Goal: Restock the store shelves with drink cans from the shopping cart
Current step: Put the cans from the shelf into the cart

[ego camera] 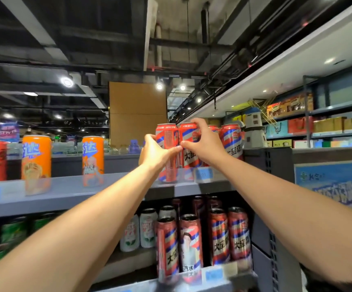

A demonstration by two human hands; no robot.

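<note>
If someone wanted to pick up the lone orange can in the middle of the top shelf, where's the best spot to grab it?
Take the orange can around its mid-body, coming straight from the shelf front. It stands upright and tall with open space on both sides, so a grip wrapped round the middle should fit easily and keep it from tipping.

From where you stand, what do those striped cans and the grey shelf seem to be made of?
The striped cans look like thin metal, probably aluminium: silvery rims, glossy printed sides. The grey shelf looks like painted metal, smooth and slightly glossy, since it mirrors the cans; I can't be sure.
</note>
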